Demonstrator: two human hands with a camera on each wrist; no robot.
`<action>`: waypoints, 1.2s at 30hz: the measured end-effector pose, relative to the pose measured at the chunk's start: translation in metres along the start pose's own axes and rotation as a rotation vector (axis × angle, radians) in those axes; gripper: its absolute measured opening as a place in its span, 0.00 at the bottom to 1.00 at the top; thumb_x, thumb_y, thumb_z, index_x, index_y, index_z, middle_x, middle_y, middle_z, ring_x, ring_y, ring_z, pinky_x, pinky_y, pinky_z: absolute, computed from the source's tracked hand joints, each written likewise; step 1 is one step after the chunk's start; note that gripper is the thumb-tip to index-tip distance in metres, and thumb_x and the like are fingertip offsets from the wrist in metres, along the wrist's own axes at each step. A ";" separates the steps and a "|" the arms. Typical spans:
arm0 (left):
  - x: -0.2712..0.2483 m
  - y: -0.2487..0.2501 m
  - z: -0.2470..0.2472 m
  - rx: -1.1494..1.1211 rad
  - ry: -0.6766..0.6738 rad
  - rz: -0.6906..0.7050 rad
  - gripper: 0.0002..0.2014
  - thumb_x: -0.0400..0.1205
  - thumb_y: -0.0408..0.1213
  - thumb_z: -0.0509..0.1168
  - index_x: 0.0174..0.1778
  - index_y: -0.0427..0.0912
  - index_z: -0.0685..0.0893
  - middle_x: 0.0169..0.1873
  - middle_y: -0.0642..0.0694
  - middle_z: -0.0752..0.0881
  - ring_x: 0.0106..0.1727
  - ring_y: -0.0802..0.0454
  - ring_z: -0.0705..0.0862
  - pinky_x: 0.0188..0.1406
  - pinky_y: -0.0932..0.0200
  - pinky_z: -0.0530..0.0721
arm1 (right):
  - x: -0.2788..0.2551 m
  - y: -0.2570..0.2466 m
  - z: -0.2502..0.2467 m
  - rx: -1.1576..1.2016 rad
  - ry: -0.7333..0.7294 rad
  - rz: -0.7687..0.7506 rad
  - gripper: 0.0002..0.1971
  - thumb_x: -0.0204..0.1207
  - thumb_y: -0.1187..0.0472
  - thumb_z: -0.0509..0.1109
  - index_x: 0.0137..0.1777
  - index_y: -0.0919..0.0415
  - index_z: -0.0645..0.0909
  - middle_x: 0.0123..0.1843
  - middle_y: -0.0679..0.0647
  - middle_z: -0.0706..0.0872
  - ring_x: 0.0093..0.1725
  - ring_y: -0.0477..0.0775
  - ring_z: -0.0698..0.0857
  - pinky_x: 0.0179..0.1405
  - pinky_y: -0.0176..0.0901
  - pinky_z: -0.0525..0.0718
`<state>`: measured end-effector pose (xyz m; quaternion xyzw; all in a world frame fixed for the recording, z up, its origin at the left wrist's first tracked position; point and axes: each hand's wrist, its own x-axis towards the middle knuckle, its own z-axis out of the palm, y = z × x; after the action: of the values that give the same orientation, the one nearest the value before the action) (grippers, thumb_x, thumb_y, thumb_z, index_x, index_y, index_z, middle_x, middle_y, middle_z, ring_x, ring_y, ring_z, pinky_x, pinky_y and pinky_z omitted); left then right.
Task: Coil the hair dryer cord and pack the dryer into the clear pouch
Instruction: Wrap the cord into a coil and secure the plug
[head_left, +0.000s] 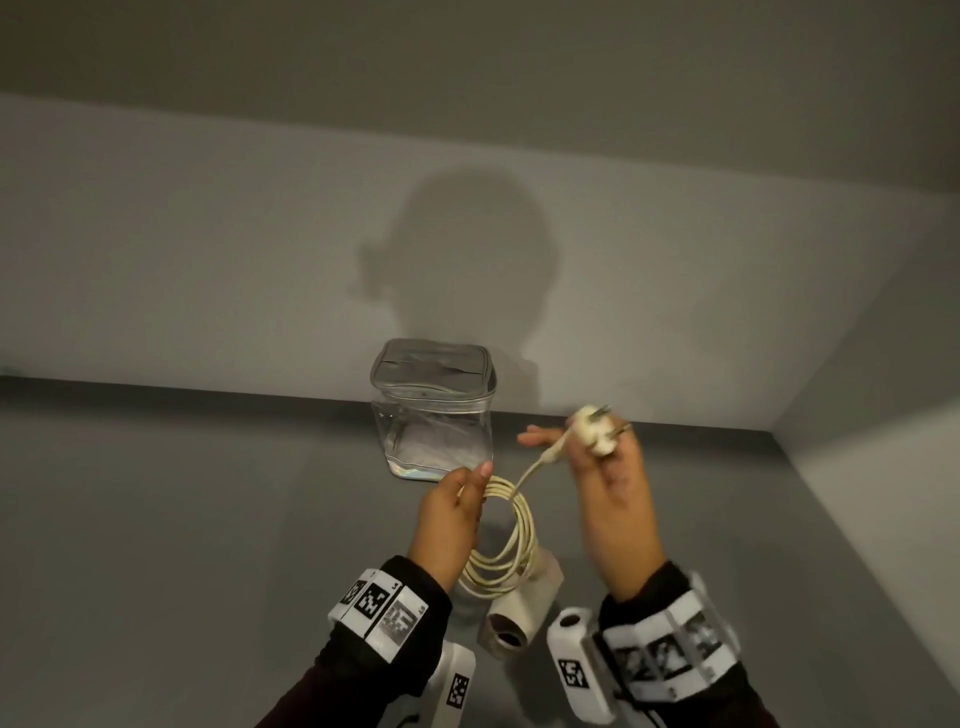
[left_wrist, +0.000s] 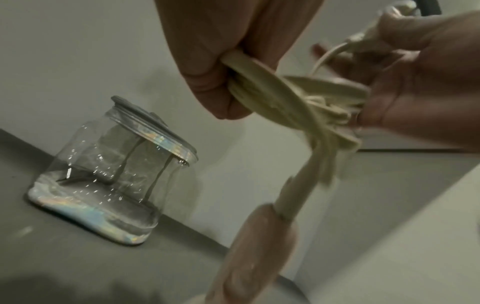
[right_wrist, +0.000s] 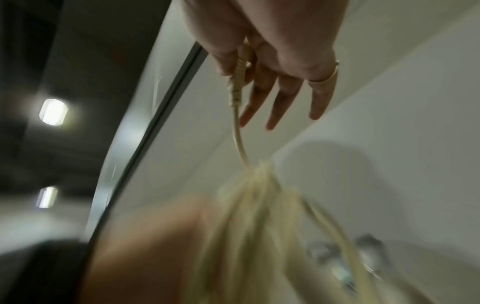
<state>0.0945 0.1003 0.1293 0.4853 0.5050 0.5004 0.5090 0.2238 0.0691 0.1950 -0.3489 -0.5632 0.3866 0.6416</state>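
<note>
Cord's nearly coiled: my left hand grips the cord loops above the dryer, my right hand pinches the plug, other fingers loose. Next: tuck that tail, then unzip the closed pouch on the table.

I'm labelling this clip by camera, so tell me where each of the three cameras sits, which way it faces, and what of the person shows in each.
Head: worn on the head, facing forward and down at both hands; left hand holds the coiled cord, right hand holds the plug.
Left wrist: looks along the left hand's fingers gripping the coil, towards the clear pouch.
Right wrist: looks along the right hand's fingers, tilted up at wall and ceiling lights.
Shared: all three show the cord; head and left wrist both show the pouch clearly.
</note>
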 end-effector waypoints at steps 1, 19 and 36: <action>-0.001 -0.003 0.000 0.017 -0.002 0.002 0.19 0.80 0.47 0.59 0.22 0.52 0.70 0.13 0.57 0.66 0.18 0.58 0.62 0.18 0.63 0.62 | 0.008 -0.010 -0.007 0.091 0.033 0.016 0.19 0.68 0.42 0.68 0.50 0.54 0.73 0.38 0.56 0.90 0.44 0.59 0.88 0.48 0.42 0.86; -0.010 0.014 -0.002 -0.037 -0.362 0.039 0.17 0.75 0.31 0.68 0.55 0.52 0.73 0.32 0.52 0.84 0.31 0.62 0.81 0.32 0.73 0.81 | -0.021 0.035 -0.027 -0.867 -0.463 0.374 0.45 0.53 0.19 0.54 0.69 0.42 0.69 0.56 0.42 0.77 0.60 0.46 0.73 0.60 0.45 0.72; 0.000 0.003 -0.018 -0.041 -0.356 0.020 0.13 0.75 0.25 0.65 0.54 0.39 0.84 0.41 0.55 0.89 0.41 0.67 0.87 0.40 0.74 0.82 | -0.029 0.052 -0.026 -0.082 -0.451 0.556 0.29 0.58 0.73 0.72 0.60 0.54 0.74 0.53 0.55 0.85 0.51 0.45 0.86 0.51 0.37 0.84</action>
<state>0.0764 0.1003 0.1322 0.5605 0.3919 0.4219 0.5952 0.2426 0.0669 0.1330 -0.4201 -0.5892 0.5908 0.3569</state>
